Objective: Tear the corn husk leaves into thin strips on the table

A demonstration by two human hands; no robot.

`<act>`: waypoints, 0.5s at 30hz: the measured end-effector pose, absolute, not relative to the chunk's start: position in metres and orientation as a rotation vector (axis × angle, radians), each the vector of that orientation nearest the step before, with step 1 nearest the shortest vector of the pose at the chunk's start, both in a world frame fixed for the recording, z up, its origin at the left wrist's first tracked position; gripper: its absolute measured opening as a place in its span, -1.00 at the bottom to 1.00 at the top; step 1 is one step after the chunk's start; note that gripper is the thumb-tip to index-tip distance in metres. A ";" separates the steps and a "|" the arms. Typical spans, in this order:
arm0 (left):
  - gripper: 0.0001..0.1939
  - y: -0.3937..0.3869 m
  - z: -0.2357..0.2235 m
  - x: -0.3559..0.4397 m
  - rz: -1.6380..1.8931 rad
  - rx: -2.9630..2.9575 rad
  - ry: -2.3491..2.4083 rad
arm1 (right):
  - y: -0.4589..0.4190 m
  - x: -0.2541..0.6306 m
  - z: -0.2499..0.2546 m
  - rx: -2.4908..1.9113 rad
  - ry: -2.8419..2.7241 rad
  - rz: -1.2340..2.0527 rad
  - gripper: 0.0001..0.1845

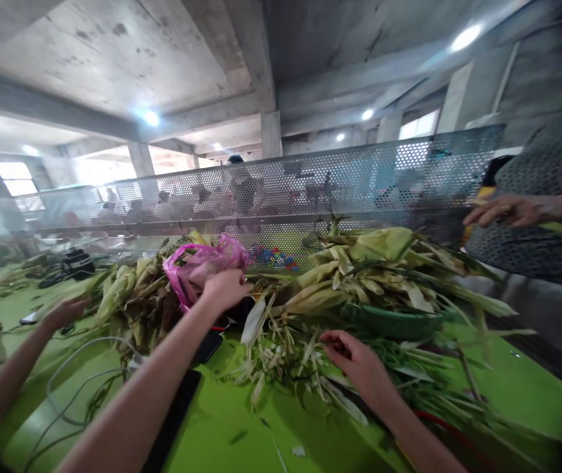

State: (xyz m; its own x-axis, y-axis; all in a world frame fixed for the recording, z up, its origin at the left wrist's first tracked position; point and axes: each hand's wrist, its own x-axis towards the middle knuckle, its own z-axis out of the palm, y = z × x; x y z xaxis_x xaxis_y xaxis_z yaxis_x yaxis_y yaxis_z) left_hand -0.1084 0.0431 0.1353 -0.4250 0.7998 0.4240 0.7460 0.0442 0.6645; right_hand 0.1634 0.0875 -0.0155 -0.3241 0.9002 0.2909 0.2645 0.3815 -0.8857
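Green tabletop (226, 420) bears torn strips (285, 355), many whole husks (318, 300); my right hand (354, 355) is open, left hand (224, 289) at pink bag (197, 259), grip unclear.

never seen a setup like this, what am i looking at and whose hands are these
There's no robot: one camera on a person's head looks forward and down. The left hand is at a pink plastic bag; its grip is unclear. The right hand, fingers loosely curled, is by shredded leaf strips. The green table also bears heaped husks and a green basket. The far-left hand and far-right hand are other people's.
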 end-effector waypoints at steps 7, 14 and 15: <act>-0.82 0.055 0.027 -0.085 0.695 1.644 2.559 | 0.085 0.164 -0.014 -1.030 -1.868 0.937 -0.75; -0.87 0.056 0.036 -0.096 0.742 1.648 2.597 | 0.074 0.159 -0.008 -1.012 -1.950 0.854 -0.76; -0.86 0.054 0.041 -0.098 0.798 1.649 2.589 | 0.074 0.159 -0.008 -1.010 -1.957 0.850 -0.76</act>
